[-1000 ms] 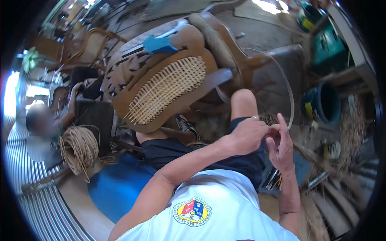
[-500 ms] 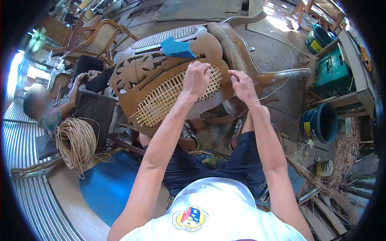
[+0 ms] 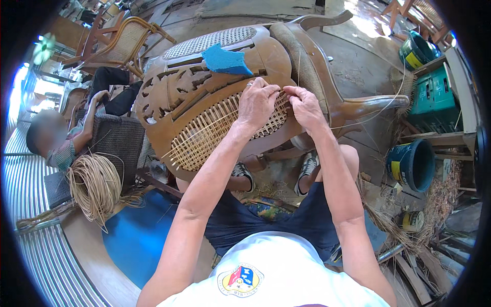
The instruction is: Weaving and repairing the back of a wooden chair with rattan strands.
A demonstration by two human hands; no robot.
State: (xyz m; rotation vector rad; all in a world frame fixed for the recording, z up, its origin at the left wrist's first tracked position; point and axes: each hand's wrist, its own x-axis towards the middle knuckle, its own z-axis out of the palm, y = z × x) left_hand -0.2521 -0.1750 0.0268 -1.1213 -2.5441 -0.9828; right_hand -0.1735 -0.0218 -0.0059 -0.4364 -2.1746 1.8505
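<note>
A carved wooden chair [image 3: 279,48] lies on its side before me with an oval, partly woven cane panel [image 3: 199,138] and a blue foam piece [image 3: 225,61] on it. My left hand [image 3: 255,102] is closed at the panel’s right end, fingers pinched, with what they hold hidden. Close beside it my right hand [image 3: 304,107] pinches a thin pale cane strand [image 3: 372,113] at the panel’s edge; the strand loops away to the right.
Another person [image 3: 76,140] sits at the left near a cane coil [image 3: 94,187] and rattan chair [image 3: 120,51]. Blue mat [image 3: 128,245] at lower left. Right: buckets [image 3: 411,163], green crate [image 3: 434,102], wooden shelf [image 3: 440,143], scraps of wood and fibre [image 3: 414,266].
A second ago both hands were together over my right thigh. They rose to the panel, and since half a second ago my right hand has moved nearer my left.
</note>
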